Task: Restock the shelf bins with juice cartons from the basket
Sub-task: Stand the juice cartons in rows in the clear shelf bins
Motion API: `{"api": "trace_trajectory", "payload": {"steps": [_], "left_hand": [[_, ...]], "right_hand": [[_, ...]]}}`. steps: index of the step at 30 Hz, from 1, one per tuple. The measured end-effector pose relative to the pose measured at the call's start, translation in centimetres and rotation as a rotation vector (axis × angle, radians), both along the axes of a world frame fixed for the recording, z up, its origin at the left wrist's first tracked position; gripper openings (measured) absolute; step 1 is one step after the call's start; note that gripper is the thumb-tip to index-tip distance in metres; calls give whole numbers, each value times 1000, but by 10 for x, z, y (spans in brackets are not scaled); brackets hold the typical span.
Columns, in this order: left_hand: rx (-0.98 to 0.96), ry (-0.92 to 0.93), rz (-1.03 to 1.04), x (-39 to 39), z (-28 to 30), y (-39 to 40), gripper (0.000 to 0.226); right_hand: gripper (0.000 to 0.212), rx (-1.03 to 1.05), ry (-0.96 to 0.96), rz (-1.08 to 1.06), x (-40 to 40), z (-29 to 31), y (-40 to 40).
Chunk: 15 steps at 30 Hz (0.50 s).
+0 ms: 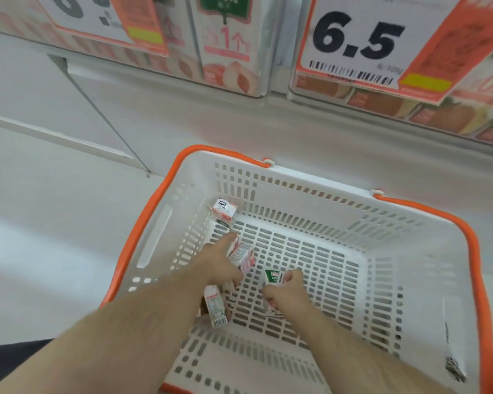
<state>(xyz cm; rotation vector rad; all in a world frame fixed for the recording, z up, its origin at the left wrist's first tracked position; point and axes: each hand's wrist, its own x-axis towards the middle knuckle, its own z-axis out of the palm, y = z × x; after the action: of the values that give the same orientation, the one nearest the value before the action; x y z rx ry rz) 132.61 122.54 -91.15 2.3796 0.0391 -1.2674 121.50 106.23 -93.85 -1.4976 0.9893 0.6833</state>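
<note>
A white basket (339, 211) with an orange rim sits on the floor below the shelf. Both my hands reach down into it. My left hand (219, 261) grips a pink-and-white juice carton (244, 257) near the basket's left side. My right hand (285, 290) holds a green-and-white carton (273, 277) on the basket's bottom. Another pink carton (224, 211) stands in the far left corner. A further pink carton (215, 307) lies under my left forearm.
Above the basket, clear shelf bins (234, 66) hold peach juice cartons. A white and orange price sign reading 6.5 (359, 41) hangs on the right bin; another sign (106, 18) hangs at the upper left. White floor lies to the left.
</note>
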Motion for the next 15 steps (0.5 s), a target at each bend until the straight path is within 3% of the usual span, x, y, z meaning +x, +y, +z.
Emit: {"api": "trace_trajectory", "payload": {"steps": [2, 6, 8, 11, 15], "left_hand": [[-94, 119, 136, 4, 8, 6, 109], [-170, 363, 322, -6, 28, 10, 72], [-162, 430, 324, -17, 29, 12, 62], [-117, 459, 285, -33, 27, 11, 51], [-102, 460, 300, -43, 28, 6, 39]], "right_hand": [[51, 11, 52, -109, -4, 8, -11], [58, 107, 81, -219, -14, 36, -20], [49, 184, 92, -234, -18, 45, -24], [12, 265, 73, -251, -25, 55, -25], [26, 307, 43, -245, -30, 57, -25]]}}
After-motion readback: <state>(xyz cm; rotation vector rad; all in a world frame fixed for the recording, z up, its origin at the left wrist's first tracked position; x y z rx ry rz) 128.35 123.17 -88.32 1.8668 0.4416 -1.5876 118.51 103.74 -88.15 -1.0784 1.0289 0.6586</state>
